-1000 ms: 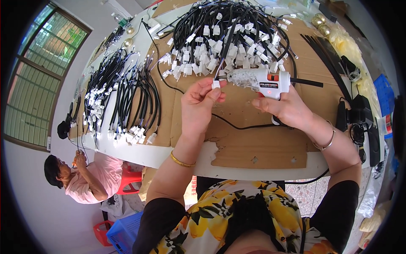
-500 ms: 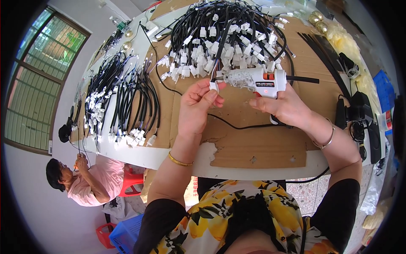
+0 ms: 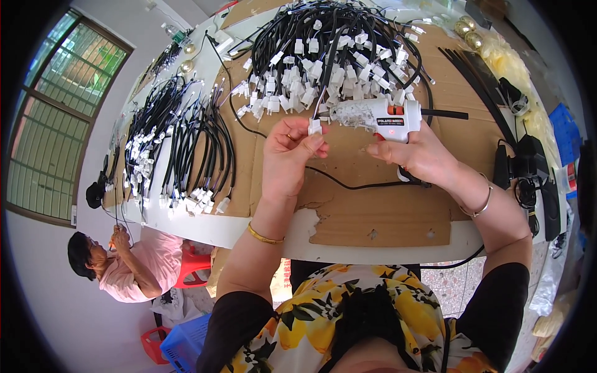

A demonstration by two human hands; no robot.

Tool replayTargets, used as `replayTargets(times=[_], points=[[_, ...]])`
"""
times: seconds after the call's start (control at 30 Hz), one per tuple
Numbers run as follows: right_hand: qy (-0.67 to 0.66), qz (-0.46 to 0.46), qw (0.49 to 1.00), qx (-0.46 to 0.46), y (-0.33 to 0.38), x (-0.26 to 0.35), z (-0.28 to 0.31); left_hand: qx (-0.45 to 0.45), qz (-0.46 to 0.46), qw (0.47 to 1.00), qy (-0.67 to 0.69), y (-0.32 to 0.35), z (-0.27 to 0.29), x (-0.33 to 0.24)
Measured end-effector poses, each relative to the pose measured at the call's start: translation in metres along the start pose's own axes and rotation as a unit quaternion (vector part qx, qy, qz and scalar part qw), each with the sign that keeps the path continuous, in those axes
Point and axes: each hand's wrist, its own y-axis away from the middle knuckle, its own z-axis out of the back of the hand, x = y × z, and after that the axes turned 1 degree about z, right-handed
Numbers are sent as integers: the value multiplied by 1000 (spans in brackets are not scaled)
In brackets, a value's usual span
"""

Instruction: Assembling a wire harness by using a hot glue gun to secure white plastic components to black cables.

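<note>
Far left there's a barred window (image 3: 59, 118), partly cut off by the round edge of the lens. Below it, one other person in a pink top (image 3: 127, 270) sits low by a red stool (image 3: 193, 264), hands up at something too small to make out. One blue crate (image 3: 186, 342) sits on the floor near there, with a red thing beside it that's half hidden.

On the white table (image 3: 249, 230), the left side has a spread of black cables with white plugs (image 3: 180, 155), laid out in loose bundles. Way too many to count, easily dozens. A sheet of brown cardboard (image 3: 373, 211) covers the middle of the table, torn at its near edge.

The left hand (image 3: 287, 155) pinches one white connector (image 3: 314, 127) between thumb and fingertips, clamped on it, with its black lead running up into the big heap of cables (image 3: 336, 56) at the top middle. One gold bangle on that wrist, one ring.

Just right of the connector, one white glue gun (image 3: 376, 117) has its nozzle pointed at it, nearly touching. The right hand (image 3: 423, 158) is wrapped around the gun's grip, which it mostly hides; fingers closed tight on it. One thin bracelet there.

Far right there's a row of black strips (image 3: 479, 81) and some dark gear (image 3: 528, 168), hard to tell what.
</note>
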Motion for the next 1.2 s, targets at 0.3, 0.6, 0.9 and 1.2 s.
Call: replayTargets(times=[0.3, 0.6, 0.9, 1.2], points=[[1, -2, 1000, 3, 1, -1, 0, -64, -41, 996, 36, -2, 0, 4], [9, 0, 1000, 9, 0, -4, 0, -81, -53, 995, -21, 0, -4, 3], [19, -2, 1000, 7, -1, -7, 2, -82, -30, 995, 40, -1, -1, 5], [33, 12, 999, 0, -1, -6, 1, -80, -57, 995, 30, -3, 3, 6]])
